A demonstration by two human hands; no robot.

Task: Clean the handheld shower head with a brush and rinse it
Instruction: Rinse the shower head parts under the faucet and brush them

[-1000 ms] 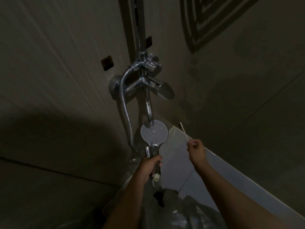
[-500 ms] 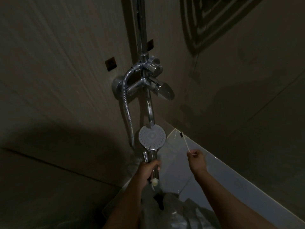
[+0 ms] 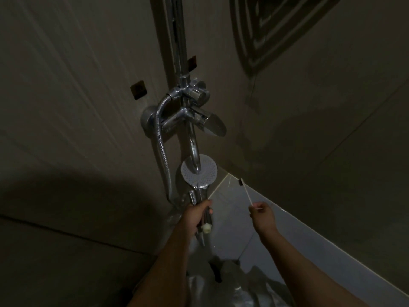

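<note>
Dim beige tiled walls (image 3: 77, 96) meet at a corner carrying the chrome mixer tap and riser (image 3: 188, 114), whose curved spout hangs over the round white-faced chrome shower head (image 3: 205, 176). I have my left hand (image 3: 197, 214) clamped on its handle, face toward me. My right hand (image 3: 262, 214) pinches the thin white toothbrush (image 3: 246, 192) well clear; I'd tilt the face under the spout so water sweeps every nozzle.

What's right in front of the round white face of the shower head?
The curved chrome tub spout crosses the round white shower head face, hiding a strip of nozzles. Whether water runs is unclear.
</note>
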